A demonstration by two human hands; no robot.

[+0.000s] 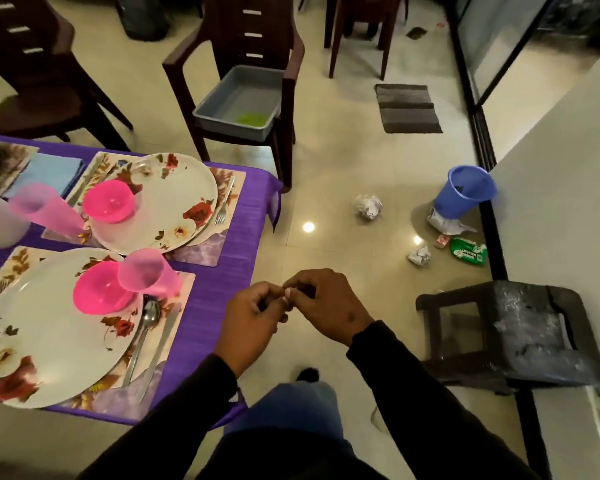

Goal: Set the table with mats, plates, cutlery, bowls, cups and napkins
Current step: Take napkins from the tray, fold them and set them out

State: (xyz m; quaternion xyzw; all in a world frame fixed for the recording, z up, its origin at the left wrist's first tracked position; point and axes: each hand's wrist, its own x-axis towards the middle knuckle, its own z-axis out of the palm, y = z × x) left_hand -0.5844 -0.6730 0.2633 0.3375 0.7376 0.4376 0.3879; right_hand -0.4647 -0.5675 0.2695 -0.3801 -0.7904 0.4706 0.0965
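Here, left hand (253, 315) and right hand (321, 301) meeting over the floor (343, 168), just off the right edge of the counter (219, 271), which wears a purple cloth; fingers (293, 289) of both curled, tips touching one another, whether pinching something small cannot be told. Dark sleeves (413, 386) covering both forearms.

At the near right corner of the counter: floral mat (179, 299) under a large floral plate (49, 327); pink bowl (103, 289) on the plate's far part; pink cup (151, 275) tilted, touching the bowl's right side; spoon (146, 327) and knife (161, 344) on the mat along the plate's right rim.

At the far right corner: second mat (201, 252) carrying a second floral plate (177, 199), with second pink bowl (108, 200) on its left part; fork (224, 202) on the mat beside the plate's right rim; second pink cup (44, 209) lying tilted left of that bowl. Blue napkin (45, 171) flat near the far edge, left of this setting.

Beyond the counter: dark chair (253, 64) holding a grey tub (238, 102). On the floor, well apart from the counter: blue bin (465, 192) tilted, crumpled paper (368, 206), green wrapper (468, 251), striped rug (407, 107), dark stool (520, 327)
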